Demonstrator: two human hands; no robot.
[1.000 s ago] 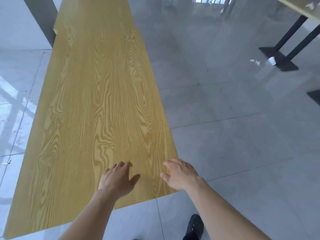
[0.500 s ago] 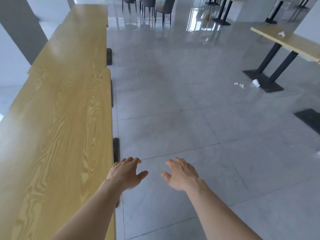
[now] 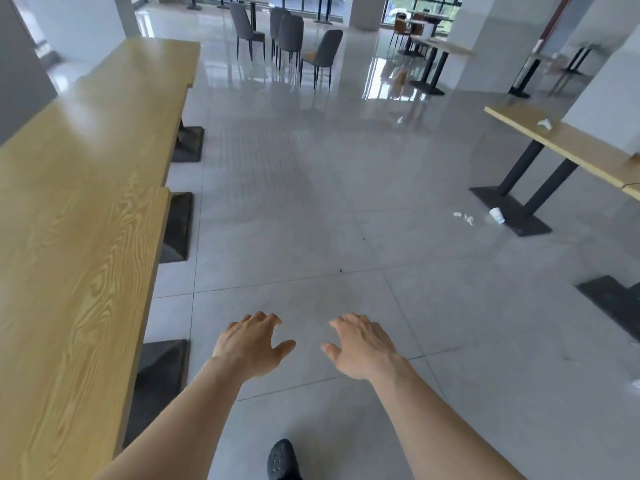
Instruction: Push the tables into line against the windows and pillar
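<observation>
Currently both hands are free: left hand [image 3: 251, 346] and right hand [image 3: 362, 346] hover palm-down over the grey floor [image 3: 311, 209] at lower centre, fingers spread, gripping nothing, touching nothing. Task thing: the row of wood-grain worktops runs up the left edge of the frame, long axis pointing away toward the upper left. Near worktop [image 3: 65, 306] lies to the left of the left hand, apart from it, so that hand is the nearer one. Next worktop [image 3: 114, 109] butts on end-to-end, with a small step in the edge at the joint. Yellow veneer, glossy, dark pedestal bases [image 3: 176, 226] poking out on the floor side. Another worktop [image 3: 561, 140] stands well apart at right, probably the next candidate, nearer the right hand.
</observation>
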